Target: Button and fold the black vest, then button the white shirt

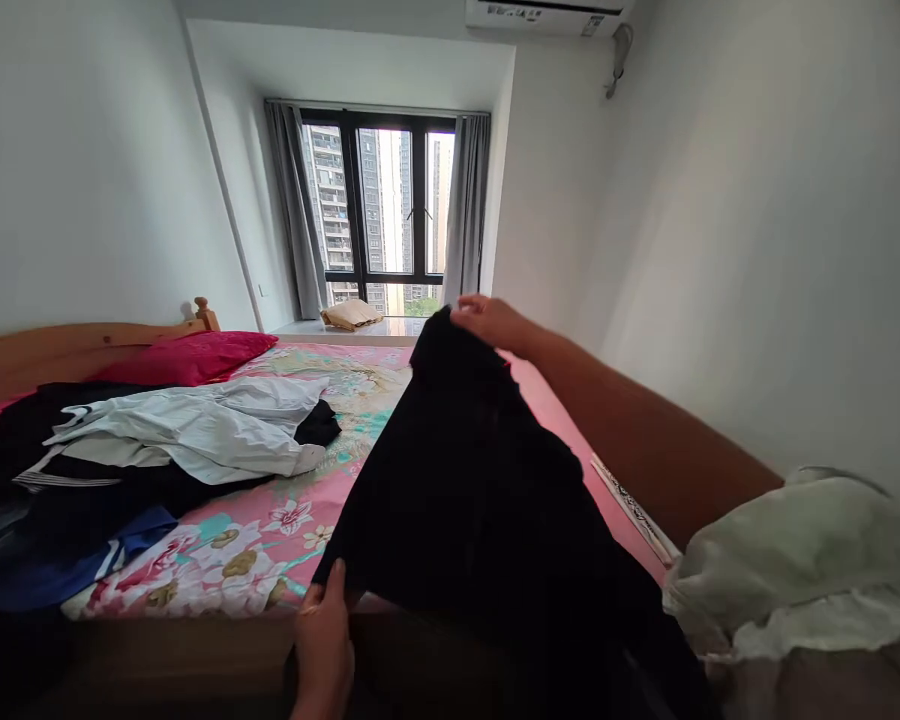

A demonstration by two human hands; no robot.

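Observation:
A black garment [480,490] hangs stretched between my two hands over the near edge of the bed; its exact kind does not show. My right hand [491,322], reaching far forward, pinches its upper end near the middle of the view. Lower down and closer to me, my left hand [325,635] grips the left edge of the same cloth, thumb on top. The garment's lower part falls toward me into shadow and hides some of the bed.
The bed's floral sheet [232,560] is pink. On its left lie a white shirt [210,420], dark clothes and a blue garment [82,570]. A red pillow [195,355] rests by the wooden headboard [90,340]. Pale fabric [817,550] is at right. Beyond, a beige folded cloth [352,314] lies on the windowsill.

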